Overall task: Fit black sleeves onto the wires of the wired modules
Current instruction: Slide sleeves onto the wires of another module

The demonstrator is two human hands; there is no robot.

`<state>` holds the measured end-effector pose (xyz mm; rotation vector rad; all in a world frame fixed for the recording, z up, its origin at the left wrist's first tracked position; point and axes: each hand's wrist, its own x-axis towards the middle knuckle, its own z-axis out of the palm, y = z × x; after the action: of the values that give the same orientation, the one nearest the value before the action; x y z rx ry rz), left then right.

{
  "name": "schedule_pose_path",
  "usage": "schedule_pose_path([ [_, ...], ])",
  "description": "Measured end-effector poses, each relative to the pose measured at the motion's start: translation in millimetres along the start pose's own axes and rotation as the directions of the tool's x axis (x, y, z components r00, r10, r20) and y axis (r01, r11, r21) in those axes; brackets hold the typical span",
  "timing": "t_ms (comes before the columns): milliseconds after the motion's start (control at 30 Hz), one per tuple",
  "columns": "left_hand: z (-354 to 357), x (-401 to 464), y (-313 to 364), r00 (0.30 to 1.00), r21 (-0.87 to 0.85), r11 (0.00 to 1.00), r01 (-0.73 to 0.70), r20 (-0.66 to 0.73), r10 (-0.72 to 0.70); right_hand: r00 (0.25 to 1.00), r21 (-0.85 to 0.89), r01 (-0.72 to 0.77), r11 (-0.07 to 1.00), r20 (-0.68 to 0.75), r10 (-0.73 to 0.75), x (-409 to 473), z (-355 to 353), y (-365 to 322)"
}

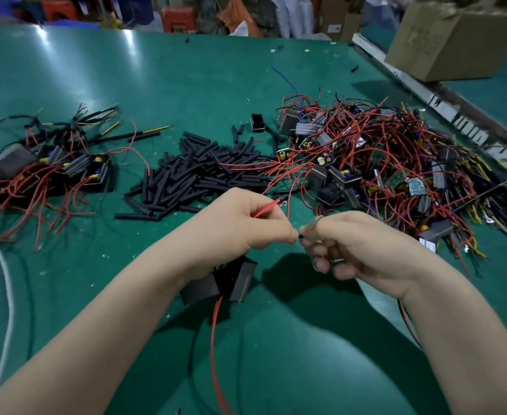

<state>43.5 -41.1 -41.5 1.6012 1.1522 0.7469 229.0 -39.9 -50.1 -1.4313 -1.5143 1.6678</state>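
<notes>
We see a green table (pixel 186 85) carrying a loose heap of black sleeves (pixel 195 175) at its middle. Left of that lies a small cluster of wired modules (pixel 51 166), and to the right a far larger tangle of modules and red wires (pixel 396 163). A cardboard box (pixel 455 40) sits at the far right corner, and a white cord (pixel 6 280) curves along the left edge.

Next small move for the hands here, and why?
Probably feed the wire end into the sleeve. The left hand pinches a red wire with its tip free, the module hanging below it. The right hand pinches something small and dark, apparently a black sleeve, right at the left fingertips. Whether it has started on is hidden.
</notes>
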Motion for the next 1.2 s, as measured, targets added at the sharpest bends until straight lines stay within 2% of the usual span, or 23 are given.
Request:
schedule_pose_path([
  [67, -1.4, 2.5, -0.4, 0.993, -0.168, 0.978, 0.121, 0.013, -0.121, 0.988, -0.008, 0.133, 0.991, -0.073, -0.134, 1.0, 0.2, -0.6],
  [133, -5.9, 5.8, 1.8, 0.968, -0.393, 0.885, 0.25, 0.083, -0.237, 0.922, -0.01, 0.324, 0.946, -0.218, -0.319, 2.5, 2.9, -1.2],
  [200, -12.0, 10.1, 1.8, 0.942, -0.615, 0.715, 0.334, 0.196, -0.272, 0.768, -0.189, 0.509, 0.84, -0.341, -0.542, 3.2, 5.1, -0.4],
  [267, -15.0, 12.7, -0.7, 0.924, -0.724, 0.574, 0.382, 0.29, -0.249, 0.615, -0.401, 0.605, 0.688, -0.314, -0.724, 2.7, 6.4, 1.9],
  [300, -15.1, 12.8, -1.3, 0.913, -0.746, 0.526, 0.408, 0.335, -0.233, 0.568, -0.463, 0.624, 0.629, -0.284, -0.772, 2.8, 7.2, 3.2],
  [367, -14.3, 11.4, -1.4, 0.886, -0.759, 0.46, 0.461, 0.421, -0.193, 0.513, -0.52, 0.647, 0.558, -0.245, -0.823, 3.6, 8.7, 4.3],
  [467, -12.5, 9.7, -2.4, 0.834, -0.756, 0.37, 0.54, 0.539, -0.116, 0.467, -0.548, 0.659, 0.516, -0.239, -0.851, 4.7, 10.0, 5.3],
  [567, -10.9, 8.5, -3.9, 0.781, -0.737, 0.297, 0.607, 0.622, -0.052, 0.491, -0.492, 0.665, 0.562, -0.28, -0.825, 3.6, 10.9, 4.2],
  [633, -8.3, 7.2, -3.6, 0.761, -0.726, 0.281, 0.628, 0.649, -0.025, 0.488, -0.486, 0.678, 0.551, -0.261, -0.833, 3.2, 9.9, 3.5],
  [733, -5.3, 6.4, -2.5, 0.734, -0.708, 0.267, 0.654, 0.679, -0.001, 0.42, -0.586, 0.68, 0.44, -0.18, -0.889, 2.8, 8.4, 3.3],
  [867, -7.8, 6.4, -4.5, 0.72, -0.698, 0.241, 0.674, 0.694, 0.0, 0.38, -0.641, 0.663, 0.386, -0.157, -0.912, 0.5, 9.5, 2.2],
  [933, -8.0, 6.2, -2.0, 0.749, -0.7, 0.31, 0.643, 0.659, -0.067, 0.404, -0.642, 0.656, 0.396, -0.144, -0.903, -0.9, 9.9, 2.5],
  [967, -7.9, 5.9, -0.4, 0.784, -0.696, 0.388, 0.604, 0.606, -0.134, 0.458, -0.608, 0.649, 0.458, -0.168, -0.873, -1.5, 11.0, 2.0],
  [1000, -7.4, 6.0, 0.7, 0.837, -0.675, 0.509, 0.535, 0.507, -0.208, 0.549, -0.527, 0.628, 0.573, -0.222, -0.806, -1.7, 12.7, 1.2],
  [1033, -6.7, 5.8, 0.8, 0.903, -0.601, 0.679, 0.421, 0.35, -0.249, 0.667, -0.386, 0.578, 0.719, -0.284, -0.689, -1.6, 15.2, -0.5],
  [1067, -6.0, 4.6, 0.4, 0.964, -0.447, 0.856, 0.26, 0.166, -0.206, 0.787, -0.219, 0.483, 0.848, -0.316, -0.53, -1.0, 17.2, -2.1],
  [1100, -5.2, 2.9, 0.5, 0.997, -0.226, 0.971, 0.08, 0.019, -0.078, 0.887, -0.064, 0.351, 0.934, -0.297, -0.353, -0.2, 17.7, -2.5],
  [1133, -4.5, 1.5, 0.2, 0.996, 0.01, 0.997, -0.076, -0.047, 0.076, 0.951, 0.068, 0.215, 0.974, -0.24, -0.193, 0.3, 17.3, -3.0],
  [1167, -3.9, 0.6, 0.2, 0.979, 0.195, 0.963, -0.185, -0.044, 0.197, 0.983, 0.16, 0.097, 0.982, -0.172, -0.069, 0.5, 15.6, -3.5],
  [1200, -3.7, 0.1, -0.3, 0.963, 0.299, 0.921, -0.248, -0.023, 0.267, 0.994, 0.221, 0.016, 0.975, -0.109, 0.008, 0.2, 13.2, -4.1],
])
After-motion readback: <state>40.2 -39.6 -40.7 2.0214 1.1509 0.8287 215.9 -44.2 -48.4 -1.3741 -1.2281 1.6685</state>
